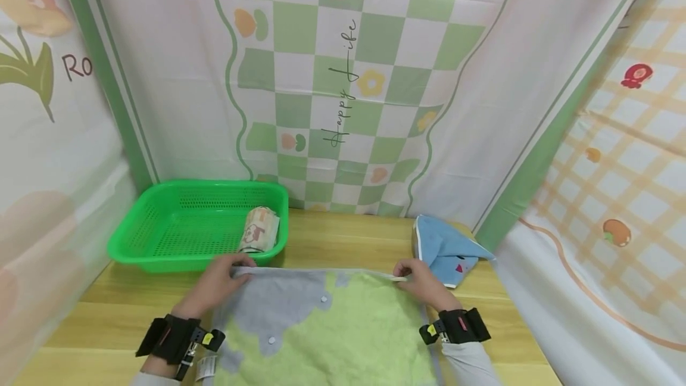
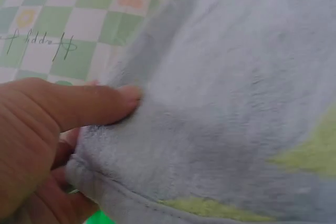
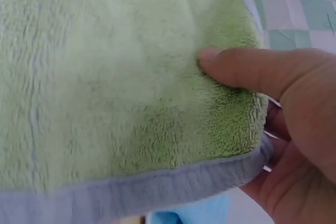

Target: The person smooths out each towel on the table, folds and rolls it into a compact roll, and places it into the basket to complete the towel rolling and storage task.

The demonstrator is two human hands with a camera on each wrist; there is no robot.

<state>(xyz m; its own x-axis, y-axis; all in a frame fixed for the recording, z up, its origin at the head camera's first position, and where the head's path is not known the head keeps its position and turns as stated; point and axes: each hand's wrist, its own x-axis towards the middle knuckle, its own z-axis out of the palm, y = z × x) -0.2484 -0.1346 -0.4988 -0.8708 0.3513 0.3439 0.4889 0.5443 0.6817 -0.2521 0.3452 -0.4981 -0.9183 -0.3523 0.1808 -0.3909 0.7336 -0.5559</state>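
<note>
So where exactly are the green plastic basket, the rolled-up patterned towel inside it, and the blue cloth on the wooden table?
Green plastic basket [image 1: 161,219], head view: on its perforated floor.
Rolled-up patterned towel [image 1: 259,230], head view: on the roll's middle.
Blue cloth [image 1: 443,250], head view: on its flat centre.

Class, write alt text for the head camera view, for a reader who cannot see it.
Two hands pinch the far corners of a green and grey towel spread on a wooden table: left hand, right hand. Behind them sit a green basket holding a rolled towel, and a blue cloth, against patterned curtains.
</note>
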